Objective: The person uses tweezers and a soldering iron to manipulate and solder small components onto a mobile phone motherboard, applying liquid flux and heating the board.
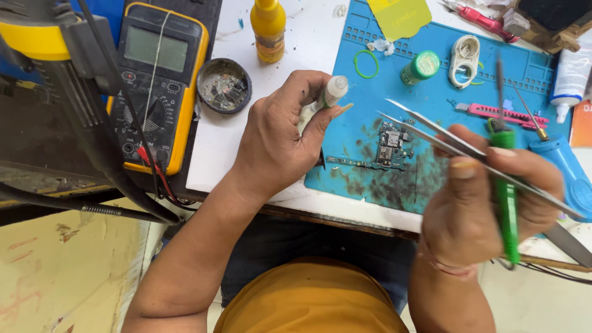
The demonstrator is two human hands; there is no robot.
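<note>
Nearest the head camera, the right hand (487, 203) is clamped on slim steel tweezers (431, 131) and a green-handled tool (507, 197), tips angled toward the small dark circuit board (390, 145) on the stained blue mat (493, 74). The left hand (280, 132) pinches a small white tube (327, 98) just beside it.

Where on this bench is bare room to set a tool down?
Bare white top between the multimeter and the blue mat, below the round dish. Bare mat between the green ring and circuit board. The mat's right side is crowded with tools.
</note>
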